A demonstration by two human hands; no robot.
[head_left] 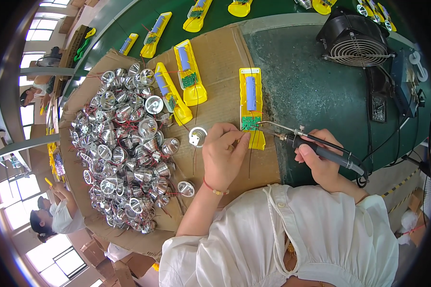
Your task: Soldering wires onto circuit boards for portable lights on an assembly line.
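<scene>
One yellow housing (258, 101) at the cardboard's (220, 57) right edge, long axis pointing away from the worker, green board (250, 123) nearer — right hand (323, 167) clamped round one soldering iron (334, 157), left hand (225, 153) pinched together, can't tell on what. Two more housings (195, 97) share the cardboard.

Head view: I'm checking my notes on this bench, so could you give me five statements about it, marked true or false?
1. The right hand holds a soldering iron. True.
2. The left hand grips the soldering iron too. False: the left hand is right by the green circuit board.
3. The green circuit board lies in a yellow housing. True.
4. The silver reflectors stand in neat rows. False: the silver reflectors lie in a jumbled pile at the left.
5. A black fan with a round grille stands on the bench's right side. True.
</scene>
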